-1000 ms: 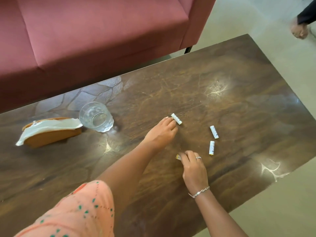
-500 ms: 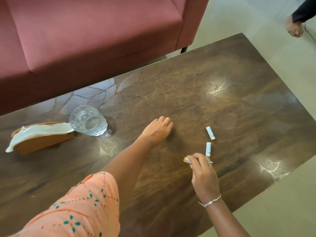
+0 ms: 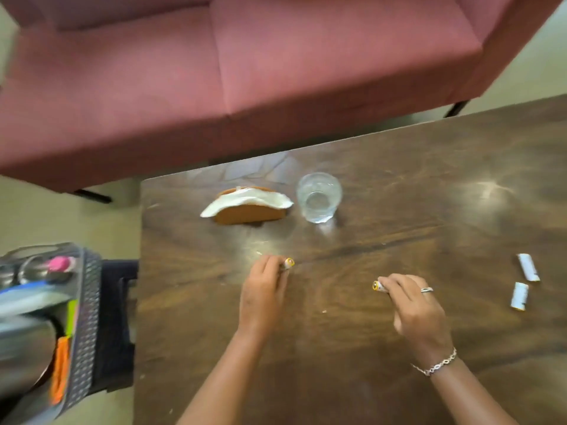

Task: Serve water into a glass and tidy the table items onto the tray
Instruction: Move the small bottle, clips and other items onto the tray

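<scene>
The left hand (image 3: 264, 289), a fist on the surface (image 3: 414, 185) earlier, now pinches a battery (image 3: 288, 263). The right hand (image 3: 420, 314) still grips a second battery (image 3: 379, 286). Two loose batteries (image 3: 527, 266) (image 3: 519, 296) lie near the right edge. The glass (image 3: 319, 197) stands by the far edge. The tray (image 3: 86, 317) has come into view beyond the left edge.

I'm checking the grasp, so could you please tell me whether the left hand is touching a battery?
Touching. The head view shows the left hand pinching a battery in its fingertips, with the battery's yellow-ringed end poking out past them.

Dusty-red sofa (image 3: 276, 72) behind dark wooden table (image 3: 399, 179), pale floor (image 3: 61, 216).
</scene>
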The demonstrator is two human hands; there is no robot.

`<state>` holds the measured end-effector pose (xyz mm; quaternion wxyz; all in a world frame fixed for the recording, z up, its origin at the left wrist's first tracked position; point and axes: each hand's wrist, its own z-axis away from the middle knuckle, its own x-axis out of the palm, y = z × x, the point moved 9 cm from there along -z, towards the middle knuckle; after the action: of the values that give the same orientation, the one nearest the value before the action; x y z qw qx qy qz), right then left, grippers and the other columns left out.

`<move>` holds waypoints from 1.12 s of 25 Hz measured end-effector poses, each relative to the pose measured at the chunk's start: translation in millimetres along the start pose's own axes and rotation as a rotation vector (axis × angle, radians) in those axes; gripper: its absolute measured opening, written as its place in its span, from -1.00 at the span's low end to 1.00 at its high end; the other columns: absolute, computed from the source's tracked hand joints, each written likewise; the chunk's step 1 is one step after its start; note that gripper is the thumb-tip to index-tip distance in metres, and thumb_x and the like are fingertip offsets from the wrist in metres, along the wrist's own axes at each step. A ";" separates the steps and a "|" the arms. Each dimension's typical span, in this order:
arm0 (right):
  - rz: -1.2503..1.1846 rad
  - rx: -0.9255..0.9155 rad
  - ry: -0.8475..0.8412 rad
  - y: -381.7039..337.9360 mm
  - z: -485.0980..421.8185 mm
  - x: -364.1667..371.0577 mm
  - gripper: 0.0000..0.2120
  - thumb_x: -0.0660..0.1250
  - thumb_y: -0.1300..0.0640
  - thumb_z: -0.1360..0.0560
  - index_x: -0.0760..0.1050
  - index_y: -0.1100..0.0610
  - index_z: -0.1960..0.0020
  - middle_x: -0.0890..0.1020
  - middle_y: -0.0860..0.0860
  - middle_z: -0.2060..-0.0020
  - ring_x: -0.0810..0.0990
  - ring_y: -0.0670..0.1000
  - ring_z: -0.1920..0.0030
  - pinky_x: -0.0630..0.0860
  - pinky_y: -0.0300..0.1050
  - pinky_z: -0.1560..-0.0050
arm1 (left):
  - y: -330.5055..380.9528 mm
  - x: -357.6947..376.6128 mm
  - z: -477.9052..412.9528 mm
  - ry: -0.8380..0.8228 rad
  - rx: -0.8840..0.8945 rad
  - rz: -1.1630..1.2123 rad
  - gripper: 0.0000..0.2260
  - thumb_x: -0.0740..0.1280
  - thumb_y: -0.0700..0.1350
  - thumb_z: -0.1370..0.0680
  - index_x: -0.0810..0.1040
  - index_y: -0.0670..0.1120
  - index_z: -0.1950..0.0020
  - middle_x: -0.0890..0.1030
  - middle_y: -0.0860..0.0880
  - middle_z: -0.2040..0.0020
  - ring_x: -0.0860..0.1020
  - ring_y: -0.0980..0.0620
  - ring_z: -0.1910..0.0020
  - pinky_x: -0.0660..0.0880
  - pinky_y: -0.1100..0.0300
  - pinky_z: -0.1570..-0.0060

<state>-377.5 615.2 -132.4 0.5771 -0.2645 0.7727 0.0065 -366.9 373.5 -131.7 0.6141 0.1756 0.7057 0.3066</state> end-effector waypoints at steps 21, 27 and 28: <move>-0.406 -0.732 -0.136 -429.6 -44.5 114.7 -0.73 0.12 0.26 -0.56 0.60 0.26 0.09 0.64 0.11 0.21 0.49 0.07 0.13 0.45 -0.14 0.13 | -364.5 -259.1 176.9 0.051 -1.003 -0.363 -0.88 0.26 -0.15 -0.54 0.55 -0.16 0.05 0.59 -0.16 0.02 0.54 -0.20 0.06 0.46 0.01 0.15; -0.439 -0.853 -0.174 -486.9 -38.4 131.6 -0.79 0.19 0.33 -0.49 0.61 0.25 0.12 0.64 0.10 0.22 0.53 0.07 0.18 0.47 -0.16 0.15 | -398.0 -223.7 184.8 -0.243 -1.047 -0.378 -0.84 0.20 -0.19 -0.56 0.52 -0.18 -0.07 0.58 -0.20 -0.11 0.53 -0.22 -0.10 0.45 -0.01 0.00; -0.448 -0.875 -0.197 -494.7 -37.0 134.9 -0.78 0.17 0.32 -0.52 0.60 0.24 0.13 0.64 0.09 0.23 0.54 0.07 0.20 0.50 -0.15 0.17 | -402.1 -220.9 186.3 -0.264 -1.044 -0.385 -0.84 0.18 -0.20 -0.56 0.51 -0.19 -0.06 0.57 -0.20 -0.11 0.52 -0.23 -0.09 0.45 -0.01 0.01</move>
<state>-230.7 123.9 -94.8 0.4694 -0.6392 0.5637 0.2308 -93.0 -25.7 -235.5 0.7473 -0.2457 0.3973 0.4726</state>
